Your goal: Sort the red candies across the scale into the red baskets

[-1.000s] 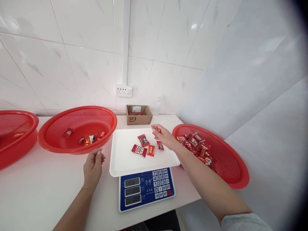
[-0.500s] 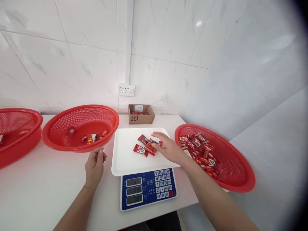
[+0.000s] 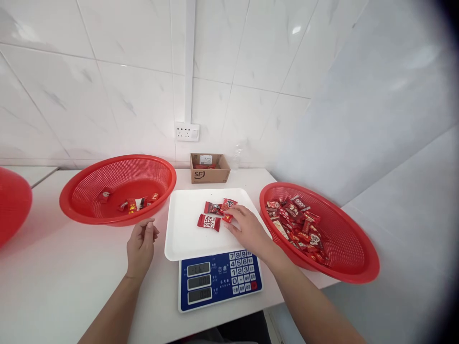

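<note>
My right hand (image 3: 247, 228) lies over the white tray (image 3: 186, 239) of a blue electronic scale (image 3: 218, 282), its fingers curled down onto several red candy packets (image 3: 215, 214) gathered there. My left hand (image 3: 140, 244) rests on the white table just left of the tray, fingers loosely curled with nothing seen in them. A red mesh basket (image 3: 353, 267) full of red candy packets sits right of the scale. Another red basket (image 3: 71, 210) with a few packets sits to the left.
A small cardboard box (image 3: 210, 168) stands against the tiled wall behind the scale, under a wall socket (image 3: 187, 132). The edge of a third red basket (image 3: 12, 200) shows at the far left. The table's front edge runs just below the scale.
My right hand came down from above the tray's far side onto the candy packets and drew them closer together. My left hand stayed put. The view shifted slightly right.
</note>
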Tool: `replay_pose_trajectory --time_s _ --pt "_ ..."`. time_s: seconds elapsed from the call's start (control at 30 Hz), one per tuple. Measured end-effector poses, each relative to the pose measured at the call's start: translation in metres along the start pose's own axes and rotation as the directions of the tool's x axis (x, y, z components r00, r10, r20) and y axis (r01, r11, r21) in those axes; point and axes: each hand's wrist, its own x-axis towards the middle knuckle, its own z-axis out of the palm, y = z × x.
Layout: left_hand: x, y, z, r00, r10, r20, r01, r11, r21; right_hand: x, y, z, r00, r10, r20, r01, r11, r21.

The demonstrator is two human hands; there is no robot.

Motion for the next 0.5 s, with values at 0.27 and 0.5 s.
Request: replay_pose_trajectory --time_s 0.27,0.5 --pt "-0.001 0.002 0.001 1.0 0.008 0.005 -0.008 1.0 -0.012 -0.007 -0.011 0.001 0.999 -0.023 0.035 0.025 0.998 -0.061" --pt "-0.001 0.001 0.0 1.0 0.009 0.01 -0.008 1.0 -0.01 -0.011 -0.014 -0.016 0.999 -0.009 0.041 0.01 1.0 -0.006"
